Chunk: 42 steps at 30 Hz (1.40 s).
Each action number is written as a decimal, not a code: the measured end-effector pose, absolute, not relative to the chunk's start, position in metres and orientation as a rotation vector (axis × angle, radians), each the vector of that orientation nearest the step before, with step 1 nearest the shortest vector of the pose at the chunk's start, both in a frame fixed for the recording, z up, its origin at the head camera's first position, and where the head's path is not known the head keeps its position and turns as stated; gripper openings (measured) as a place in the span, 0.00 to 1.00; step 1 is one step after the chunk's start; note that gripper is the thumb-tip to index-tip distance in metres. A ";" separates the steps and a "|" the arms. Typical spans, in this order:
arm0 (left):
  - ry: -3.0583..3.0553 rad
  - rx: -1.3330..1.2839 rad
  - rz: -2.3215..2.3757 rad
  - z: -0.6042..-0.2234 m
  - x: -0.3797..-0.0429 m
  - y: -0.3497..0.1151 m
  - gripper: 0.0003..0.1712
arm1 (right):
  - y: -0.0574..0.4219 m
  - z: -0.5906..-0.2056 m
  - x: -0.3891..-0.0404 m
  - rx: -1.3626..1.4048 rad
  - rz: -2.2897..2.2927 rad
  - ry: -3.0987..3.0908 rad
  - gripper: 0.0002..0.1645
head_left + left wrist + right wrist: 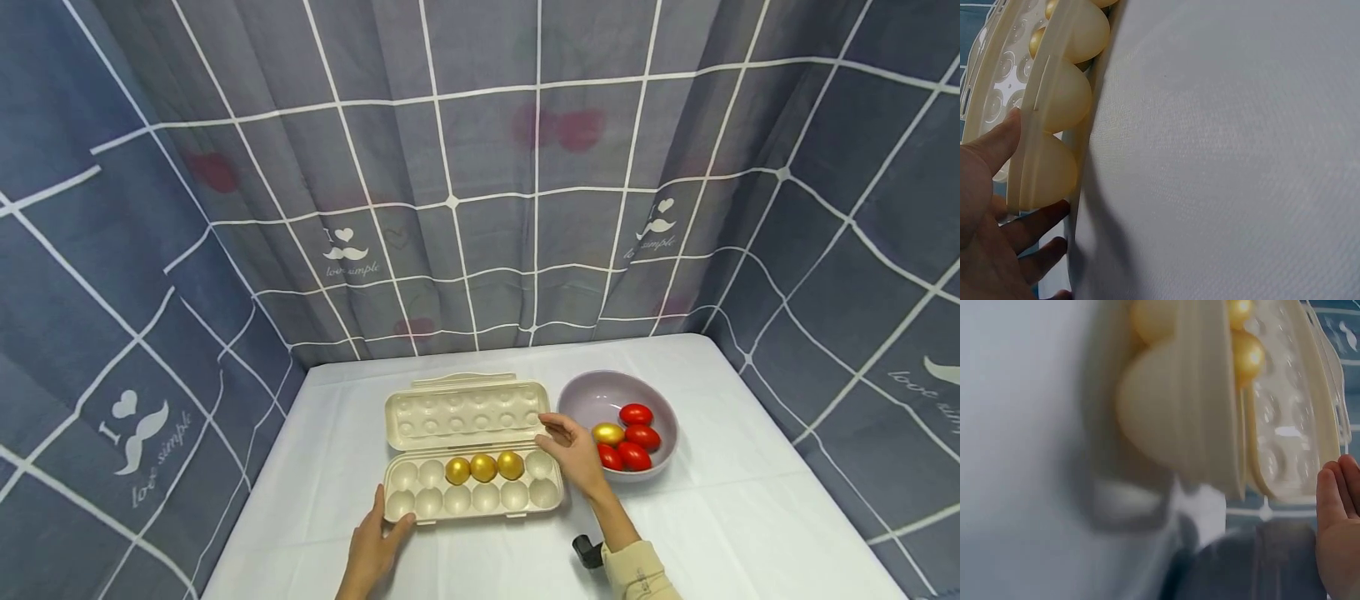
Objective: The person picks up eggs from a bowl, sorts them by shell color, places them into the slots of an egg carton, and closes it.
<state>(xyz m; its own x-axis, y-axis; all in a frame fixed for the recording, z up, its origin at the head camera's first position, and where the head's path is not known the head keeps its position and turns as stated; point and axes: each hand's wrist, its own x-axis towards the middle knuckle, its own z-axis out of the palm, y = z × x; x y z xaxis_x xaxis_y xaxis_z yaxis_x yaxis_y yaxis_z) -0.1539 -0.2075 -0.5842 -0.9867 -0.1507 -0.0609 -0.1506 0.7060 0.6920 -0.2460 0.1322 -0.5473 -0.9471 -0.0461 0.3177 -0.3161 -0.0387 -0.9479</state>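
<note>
A cream egg carton [442, 502] lies with its lid [465, 414] folded back. Three golden eggs [483, 468] sit side by side in its back row; the front row holds none. My left hand [372, 546] grips the carton's left end, thumb [1007, 137] at the rim and fingers spread by the cups. Over the carton's right end, beside the bowl, my right hand [573, 454] has extended fingers and holds nothing. In the right wrist view, its fingers [1341, 487] show near the lid's end. The purple-grey bowl [592, 392] contains several red eggs [642, 437] and one golden egg [608, 433].
A white cloth [300, 500] covers the table. Grey grid-patterned curtains [487, 167] hang behind it and along both sides. A small black device [587, 552] shows at the right wrist, by the beige sleeve [641, 571].
</note>
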 end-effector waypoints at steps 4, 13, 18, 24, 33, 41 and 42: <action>-2.905 0.256 -1.180 -0.584 -0.154 -0.207 0.54 | 0.148 -0.541 -0.247 0.371 2.136 -2.050 0.24; -2.912 0.263 -1.182 -0.584 -0.156 -0.207 0.54 | 0.195 -0.540 -0.250 0.307 2.128 -2.091 0.26; -2.910 0.258 -1.186 -0.585 -0.157 -0.208 0.54 | 0.217 -0.544 -0.249 0.262 2.160 -2.091 0.28; -2.912 0.249 -1.176 -0.586 -0.156 -0.207 0.54 | 0.237 -0.542 -0.248 0.221 2.125 -2.116 0.28; -2.899 0.224 -1.177 -0.581 -0.153 -0.207 0.53 | 0.248 -0.540 -0.254 0.136 2.151 -2.173 0.29; -2.896 0.220 -1.176 -0.580 -0.151 -0.207 0.53 | 0.243 -0.538 -0.266 0.016 2.228 -2.244 0.33; -2.895 0.218 -1.175 -0.580 -0.151 -0.206 0.52 | 0.242 -0.538 -0.267 0.006 2.217 -2.259 0.33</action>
